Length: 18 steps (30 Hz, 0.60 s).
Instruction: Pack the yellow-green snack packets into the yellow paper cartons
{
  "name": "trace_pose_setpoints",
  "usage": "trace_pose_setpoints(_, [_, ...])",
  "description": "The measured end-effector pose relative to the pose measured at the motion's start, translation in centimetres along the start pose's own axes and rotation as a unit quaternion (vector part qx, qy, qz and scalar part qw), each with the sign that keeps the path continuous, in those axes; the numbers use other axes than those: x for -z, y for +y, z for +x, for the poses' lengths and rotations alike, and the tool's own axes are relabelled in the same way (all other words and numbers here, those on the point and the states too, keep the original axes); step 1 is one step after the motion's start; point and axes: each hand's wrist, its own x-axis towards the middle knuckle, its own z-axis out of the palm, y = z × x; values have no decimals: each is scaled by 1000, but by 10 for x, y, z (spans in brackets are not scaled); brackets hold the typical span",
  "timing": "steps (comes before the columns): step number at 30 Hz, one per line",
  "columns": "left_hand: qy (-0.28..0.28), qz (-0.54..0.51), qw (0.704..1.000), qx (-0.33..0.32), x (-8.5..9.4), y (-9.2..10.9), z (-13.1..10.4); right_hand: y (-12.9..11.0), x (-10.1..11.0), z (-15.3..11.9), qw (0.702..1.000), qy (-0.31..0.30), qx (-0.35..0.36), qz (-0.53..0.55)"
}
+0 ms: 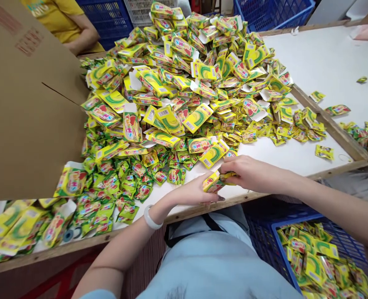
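Note:
My left hand [191, 192] is closed around a small yellow-and-green candy box [212, 182] above the front edge of the table. Against the right end of that box, my right hand [249, 172] pinches a small yellow packet [228, 176]; its fingers hide part of the packet and the box's end. Just beyond my hands lies another yellow carton [214, 154]. Small green wrapped packets [142, 191] spread across the tabletop to the left of my left hand. Yellow packets [277, 135] lie beyond my right hand.
A big heap of small cartons [171, 83] covers the table's middle. A large brown cardboard box [30, 116] stands at left. Below right, a blue crate [277, 236] holds cartons. A wooden strip [330, 120] divides the white tabletop. Across the table is a person in a yellow shirt [57, 20].

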Motion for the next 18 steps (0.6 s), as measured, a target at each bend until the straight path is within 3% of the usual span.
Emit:
trace_pose_setpoints(3, [-19, -24, 1000, 0, -1, -4, -3, 4, 1, -7, 996, -6, 27, 83])
trace_pose_setpoints(8, [-41, -58, 997, 30, -3, -10, -5, 5, -14, -12, 991, 74, 23, 108])
trace_pose_setpoints(11, [-44, -80, 995, 41, -6, -12, -2, 0, -27, -13, 981, 114, -42, 151])
trace_pose_setpoints(15, [-63, -148, 986, 38, -8, -18, -1, 6, -34, -23, 922, 116, -128, 347])
trace_pose_setpoints(18, [-50, -167, 984, 31, -11, -26, -2, 13, -43, -35, 913, 132, -159, 352])
